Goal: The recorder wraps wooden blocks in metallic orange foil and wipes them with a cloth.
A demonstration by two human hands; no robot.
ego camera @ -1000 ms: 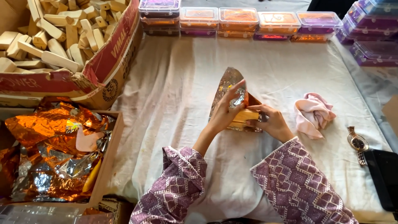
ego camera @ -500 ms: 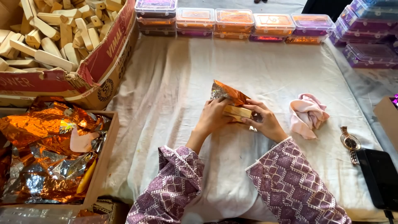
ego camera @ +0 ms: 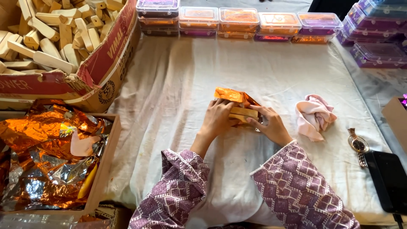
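Note:
A small wooden block [ego camera: 244,113] lies on the white cloth [ego camera: 178,106] at the middle of the table, partly wrapped in shiny orange foil [ego camera: 231,96]. My left hand [ego camera: 217,119] presses on the foil and the block's left side. My right hand [ego camera: 271,125] holds the block's right end, fingers curled against it. The foil is folded over the far side of the block; the near face of the wood still shows. Both sleeves are purple and white patterned.
A cardboard box of wooden blocks [ego camera: 51,38] sits at the far left. A wooden tray of crumpled orange foil sheets [ego camera: 46,152] is at the near left. Lidded plastic boxes [ego camera: 237,19] line the far edge. At right lie a pink cloth [ego camera: 314,114], a wristwatch [ego camera: 358,145] and a black phone [ego camera: 388,180].
The foil, held up off the cloth a second ago, has been brought down and folded over the block. Both hands have lowered onto the table with it.

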